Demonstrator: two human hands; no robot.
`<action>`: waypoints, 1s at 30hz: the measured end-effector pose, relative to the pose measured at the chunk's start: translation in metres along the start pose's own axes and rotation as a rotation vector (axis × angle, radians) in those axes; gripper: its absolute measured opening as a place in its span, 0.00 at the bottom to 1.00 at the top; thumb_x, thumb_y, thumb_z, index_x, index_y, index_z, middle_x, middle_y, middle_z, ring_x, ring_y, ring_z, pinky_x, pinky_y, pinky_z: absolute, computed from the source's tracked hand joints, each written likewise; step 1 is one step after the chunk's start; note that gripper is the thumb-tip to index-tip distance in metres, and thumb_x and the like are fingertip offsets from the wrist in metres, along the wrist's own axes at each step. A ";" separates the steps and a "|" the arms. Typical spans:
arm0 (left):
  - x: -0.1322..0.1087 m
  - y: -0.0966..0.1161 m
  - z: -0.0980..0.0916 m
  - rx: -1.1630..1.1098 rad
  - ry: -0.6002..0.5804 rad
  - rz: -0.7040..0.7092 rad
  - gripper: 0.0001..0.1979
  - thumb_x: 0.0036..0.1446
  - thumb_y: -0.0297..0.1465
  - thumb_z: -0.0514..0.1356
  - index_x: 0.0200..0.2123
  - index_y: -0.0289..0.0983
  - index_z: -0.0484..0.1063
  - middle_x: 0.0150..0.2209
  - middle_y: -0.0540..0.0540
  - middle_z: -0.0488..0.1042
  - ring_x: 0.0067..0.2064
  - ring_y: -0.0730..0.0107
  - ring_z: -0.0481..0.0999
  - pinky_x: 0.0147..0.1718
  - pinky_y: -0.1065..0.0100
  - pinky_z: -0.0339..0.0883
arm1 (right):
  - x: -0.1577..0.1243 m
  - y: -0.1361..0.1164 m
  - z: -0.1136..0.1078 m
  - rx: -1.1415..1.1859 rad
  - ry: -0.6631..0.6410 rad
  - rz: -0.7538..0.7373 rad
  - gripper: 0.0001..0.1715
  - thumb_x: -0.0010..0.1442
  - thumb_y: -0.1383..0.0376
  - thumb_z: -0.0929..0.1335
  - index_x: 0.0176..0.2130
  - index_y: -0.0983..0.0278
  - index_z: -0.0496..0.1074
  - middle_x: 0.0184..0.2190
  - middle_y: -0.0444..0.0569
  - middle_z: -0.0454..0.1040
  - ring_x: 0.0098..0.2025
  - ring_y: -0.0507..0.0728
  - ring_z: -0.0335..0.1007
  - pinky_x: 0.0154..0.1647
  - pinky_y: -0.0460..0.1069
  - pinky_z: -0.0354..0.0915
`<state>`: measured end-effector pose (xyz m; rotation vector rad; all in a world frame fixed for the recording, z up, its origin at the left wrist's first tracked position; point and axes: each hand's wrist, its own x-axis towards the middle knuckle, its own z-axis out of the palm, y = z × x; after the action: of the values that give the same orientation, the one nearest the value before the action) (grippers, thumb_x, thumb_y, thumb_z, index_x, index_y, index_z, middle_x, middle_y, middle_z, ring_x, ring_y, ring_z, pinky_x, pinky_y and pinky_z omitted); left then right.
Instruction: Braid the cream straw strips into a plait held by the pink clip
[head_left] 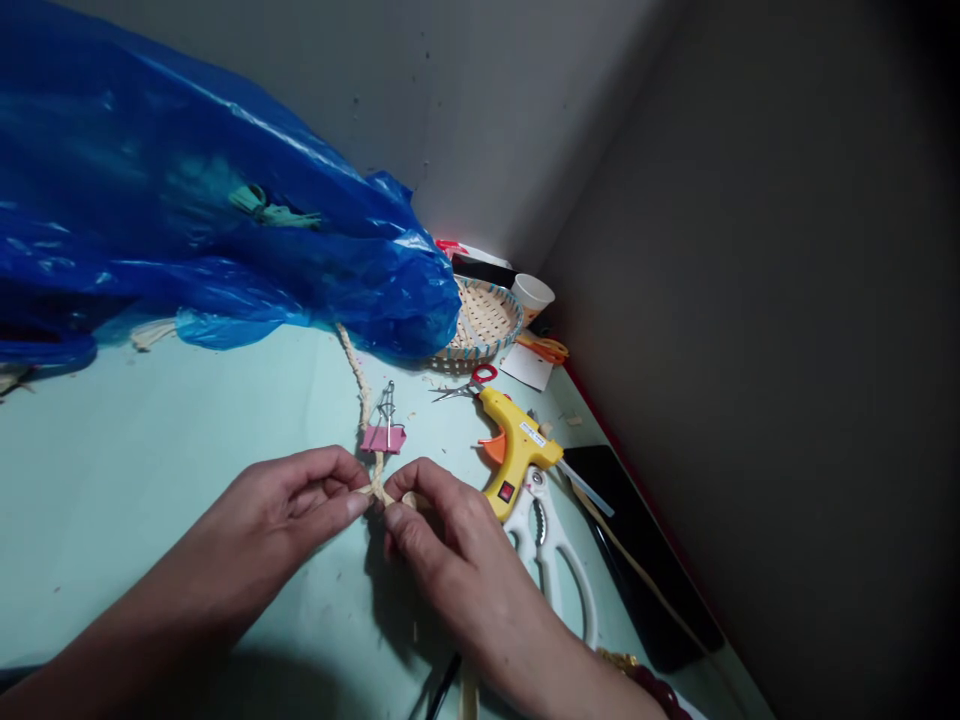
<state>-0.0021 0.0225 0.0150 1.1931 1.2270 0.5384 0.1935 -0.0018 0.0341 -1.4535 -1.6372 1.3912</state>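
A cream braided cord (353,367) runs down from under the blue plastic bag toward my hands. A pink binder clip (383,440) with wire handles grips the braid just above my fingers. My left hand (300,505) pinches a pale strand at the left of the braid's lower end. Close beside it, my right hand (446,530) pinches another strand at the right, thumb against forefinger. Between the two hands the strands part below the short plaited section. A pale strip (469,695) hangs below my right wrist.
The blue plastic bag (225,180) fills the upper left. To the right lie a woven basket (487,315), paper cup (533,292), red-handled scissors (480,380), yellow glue gun (517,440), white-handled shears (551,540) and a black flat object (645,570), near the wall.
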 end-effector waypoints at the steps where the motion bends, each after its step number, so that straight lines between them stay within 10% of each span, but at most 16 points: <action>1: 0.000 0.001 0.000 0.026 0.009 0.008 0.19 0.60 0.52 0.62 0.39 0.42 0.74 0.37 0.48 0.80 0.43 0.57 0.77 0.41 0.64 0.71 | 0.000 0.000 0.000 0.001 0.010 -0.002 0.07 0.70 0.63 0.63 0.40 0.62 0.69 0.29 0.44 0.70 0.31 0.53 0.62 0.31 0.46 0.55; 12: -0.005 0.015 0.015 0.312 0.251 0.166 0.16 0.51 0.50 0.63 0.31 0.44 0.75 0.35 0.47 0.80 0.42 0.51 0.77 0.39 0.61 0.68 | 0.010 -0.007 0.008 -0.038 0.143 0.018 0.09 0.64 0.63 0.69 0.32 0.63 0.70 0.23 0.39 0.64 0.28 0.52 0.58 0.32 0.48 0.53; 30: -0.019 0.014 0.011 0.451 0.239 0.172 0.21 0.63 0.52 0.53 0.29 0.45 0.72 0.27 0.51 0.74 0.33 0.59 0.72 0.32 0.64 0.63 | 0.008 -0.005 0.011 -0.172 0.179 -0.112 0.08 0.63 0.67 0.66 0.32 0.62 0.72 0.22 0.39 0.66 0.25 0.51 0.58 0.29 0.47 0.53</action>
<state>0.0062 0.0072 0.0346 1.6614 1.5083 0.5596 0.1796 0.0027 0.0337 -1.5094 -1.7273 1.0494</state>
